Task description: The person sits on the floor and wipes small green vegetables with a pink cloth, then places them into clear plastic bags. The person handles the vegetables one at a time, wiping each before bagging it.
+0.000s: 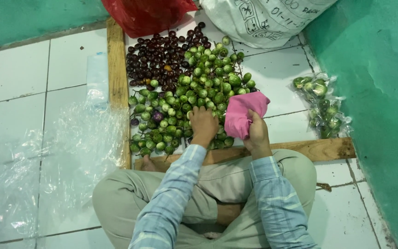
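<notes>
A heap of small round green eggplants [194, 92] lies on the white tiled floor, with a patch of dark purple ones [155, 57] behind it. My left hand [202, 123] rests palm down on the green heap, fingers curled over the fruit; whether it grips any is hidden. My right hand [256, 133] holds a pink plastic bag [244, 112] by its edge, just right of the heap. I sit cross-legged in beige trousers and a blue striped shirt.
Wooden planks [117, 83] frame the heap on the left and front [318, 148]. Clear plastic bags filled with green eggplants [322, 105] lie at the right by the green wall. A red bag [146, 14] and a white sack [263, 18] stand behind. Clear plastic sheets [56, 157] cover the left floor.
</notes>
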